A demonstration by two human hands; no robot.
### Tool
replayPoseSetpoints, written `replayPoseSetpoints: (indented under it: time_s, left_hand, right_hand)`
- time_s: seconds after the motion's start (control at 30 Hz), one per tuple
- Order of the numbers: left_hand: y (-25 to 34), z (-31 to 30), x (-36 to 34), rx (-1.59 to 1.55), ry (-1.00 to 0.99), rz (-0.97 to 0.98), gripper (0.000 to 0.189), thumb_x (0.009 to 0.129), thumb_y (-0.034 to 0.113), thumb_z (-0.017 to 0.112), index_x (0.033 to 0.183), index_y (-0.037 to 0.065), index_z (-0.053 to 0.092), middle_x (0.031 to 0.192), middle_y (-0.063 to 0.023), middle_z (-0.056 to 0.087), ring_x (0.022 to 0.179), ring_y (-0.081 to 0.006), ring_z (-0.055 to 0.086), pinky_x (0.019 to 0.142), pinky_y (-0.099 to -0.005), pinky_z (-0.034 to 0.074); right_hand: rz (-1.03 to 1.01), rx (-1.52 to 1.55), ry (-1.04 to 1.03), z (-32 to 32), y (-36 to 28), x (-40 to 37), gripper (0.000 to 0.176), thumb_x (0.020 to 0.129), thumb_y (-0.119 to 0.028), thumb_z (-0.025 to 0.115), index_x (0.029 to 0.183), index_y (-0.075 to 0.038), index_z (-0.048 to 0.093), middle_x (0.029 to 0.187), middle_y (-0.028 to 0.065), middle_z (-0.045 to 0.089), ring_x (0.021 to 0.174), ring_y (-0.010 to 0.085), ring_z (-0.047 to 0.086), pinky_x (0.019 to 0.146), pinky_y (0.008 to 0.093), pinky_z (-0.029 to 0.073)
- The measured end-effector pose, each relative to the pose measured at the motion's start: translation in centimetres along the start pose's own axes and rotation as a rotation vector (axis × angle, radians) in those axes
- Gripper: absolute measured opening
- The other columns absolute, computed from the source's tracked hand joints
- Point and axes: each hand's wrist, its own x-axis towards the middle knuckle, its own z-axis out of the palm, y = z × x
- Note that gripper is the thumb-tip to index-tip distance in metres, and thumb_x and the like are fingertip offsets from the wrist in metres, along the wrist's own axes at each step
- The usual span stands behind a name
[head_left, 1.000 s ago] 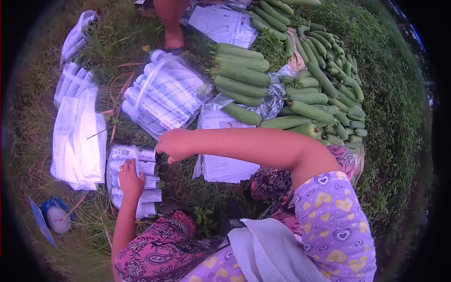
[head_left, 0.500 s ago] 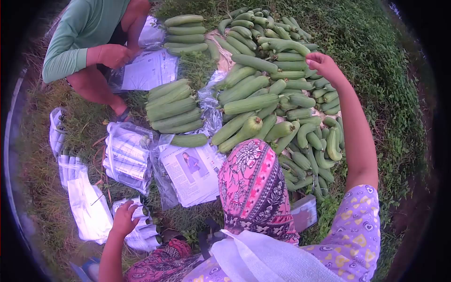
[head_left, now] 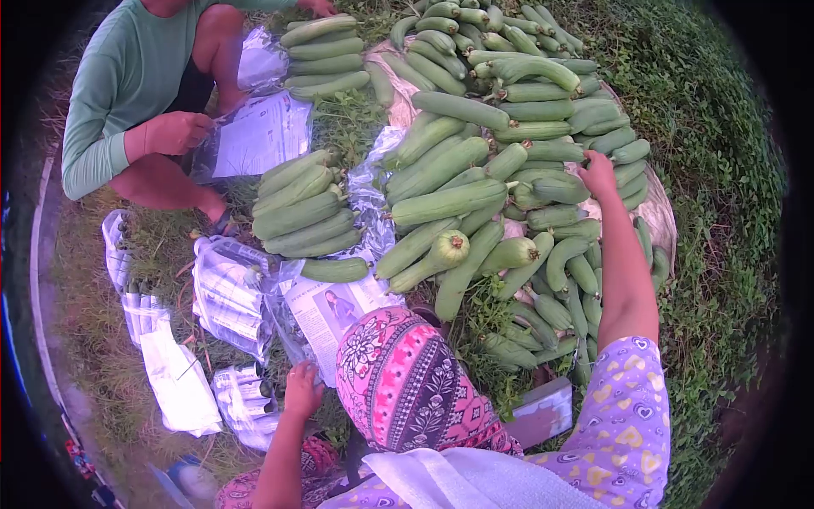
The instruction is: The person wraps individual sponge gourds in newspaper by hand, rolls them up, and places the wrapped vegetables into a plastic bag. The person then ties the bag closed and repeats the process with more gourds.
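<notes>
My right hand (head_left: 599,176) reaches into the pile of long green gourds, which look like sponge gourds, its fingers curled at the end of one gourd (head_left: 555,151). Low on the left, my left hand (head_left: 303,390) is held with loosely bent fingers and nothing visible in them. It is beside the lower edge of a newspaper stack (head_left: 322,307) and its clear plastic (head_left: 288,335). A single gourd (head_left: 335,270) lies across the top of the newspaper. A patterned pink headscarf (head_left: 415,382) covers part of the newspaper in this view.
Paper-wrapped gourds in plastic bags (head_left: 231,293) lie on the grass at left, near another wrapped bundle (head_left: 246,399). Several gourds (head_left: 305,208) sit in a row. Across from me, a person in a green sleeve (head_left: 97,127) crouches by more newspaper (head_left: 263,136). A box (head_left: 543,413) stands at lower right.
My right hand has come down from the upper gourds to the pile's right middle. My left hand has moved right, from the wrapped bundle to the newspaper. The other person's second arm now reaches toward the far gourds.
</notes>
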Motion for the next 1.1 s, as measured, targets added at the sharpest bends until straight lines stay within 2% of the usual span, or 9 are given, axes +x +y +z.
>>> replayPoseSetpoints:
  time_s: [0.1,0.33,0.4,0.47,0.57,0.67,0.87,1.0,1.1]
  left_hand:
    - [-0.3,2.1,-0.7,-0.075,-0.028,-0.039,0.052,0.071,0.014,0.074,0.119,0.003,0.058,0.131,-0.0164,0.048,0.125,-0.0364,0.042,0.106,-0.0455,0.035]
    - [-0.2,0.9,-1.1,0.065,-0.010,-0.087,0.054,0.069,0.011,0.073,0.120,0.006,0.057,0.129,-0.0150,0.048,0.124,-0.0330,0.042,0.107,-0.0433,0.034]
    - [-0.6,1.1,-0.9,0.072,0.003,-0.085,0.055,0.068,0.011,0.073,0.120,0.007,0.057,0.129,-0.0149,0.048,0.123,-0.0330,0.042,0.106,-0.0433,0.035]
    - [-0.3,0.7,-0.7,-0.003,0.058,-0.096,0.049,0.069,0.006,0.069,0.117,0.007,0.059,0.126,-0.0157,0.050,0.119,-0.0335,0.045,0.105,-0.0435,0.036]
    - [-0.3,1.1,-0.5,-0.017,0.138,-0.074,0.041,0.070,0.001,0.062,0.111,0.006,0.063,0.124,-0.0162,0.052,0.114,-0.0335,0.049,0.104,-0.0432,0.037]
    - [0.0,1.1,-0.5,-0.014,0.085,-0.120,0.037,0.074,0.005,0.062,0.111,0.009,0.064,0.130,-0.0116,0.050,0.124,-0.0335,0.043,0.107,-0.0509,0.032]
    - [3.6,-1.4,-0.5,0.193,0.206,-0.115,0.036,0.077,0.012,0.063,0.113,0.015,0.065,0.141,-0.0001,0.043,0.142,-0.0304,0.020,0.109,-0.0674,0.013]
    - [3.9,0.3,-0.5,0.076,0.221,0.010,0.032,0.074,0.013,0.065,0.106,0.014,0.065,0.130,-0.0063,0.052,0.126,-0.0279,0.044,0.102,-0.0493,0.036]
    - [4.9,1.6,-0.9,-0.165,0.143,-0.223,0.027,0.074,0.016,0.068,0.099,0.010,0.063,0.108,-0.0098,0.063,0.104,-0.0290,0.059,0.086,-0.0404,0.048]
  right_hand:
    - [-0.076,-0.170,-0.027,2.7,-0.1,2.1,0.052,0.074,-0.006,0.065,0.125,-0.013,0.053,0.134,0.0050,0.051,0.122,0.0295,0.048,0.099,0.0440,0.044]
    - [-0.055,-0.385,-0.007,5.2,-0.7,4.0,0.048,0.080,-0.005,0.057,0.126,-0.019,0.053,0.124,0.0050,0.055,0.120,0.0277,0.048,0.101,0.0569,0.037]
    - [-0.077,-0.511,0.005,5.9,0.4,5.0,0.060,0.068,-0.010,0.075,0.123,-0.022,0.055,0.118,0.0048,0.055,0.116,0.0280,0.050,0.098,0.0512,0.040]
    - [-0.077,-0.470,-0.072,3.1,-1.4,3.5,0.048,0.068,-0.017,0.077,0.114,-0.018,0.061,0.119,0.0086,0.054,0.121,0.0297,0.046,0.097,0.0536,0.038]
    - [-0.164,-0.426,0.018,1.0,-2.1,1.8,0.058,0.058,-0.023,0.084,0.111,-0.017,0.061,0.115,0.0081,0.060,0.115,0.0273,0.053,0.094,0.0519,0.040]
    - [-0.090,-0.191,-0.184,-0.4,-1.2,2.1,0.056,0.058,-0.024,0.086,0.107,-0.014,0.062,0.105,0.0097,0.067,0.100,0.0262,0.063,0.090,0.0471,0.046]
    - [-0.089,0.034,-0.083,-6.2,0.1,1.7,0.055,0.058,-0.022,0.086,0.107,-0.007,0.066,0.098,0.0125,0.070,0.089,0.0280,0.067,0.079,0.0368,0.052]
    - [-0.247,-0.045,0.080,-14.0,-3.3,0.3,0.057,0.060,-0.020,0.086,0.111,-0.005,0.064,0.098,0.0133,0.070,0.087,0.0229,0.067,0.078,0.0344,0.051]
    - [-0.264,0.319,-0.011,-20.5,-6.2,-0.2,0.057,0.073,-0.016,0.078,0.124,-0.004,0.055,0.110,0.0105,0.066,0.099,0.0187,0.063,0.087,0.0336,0.049]
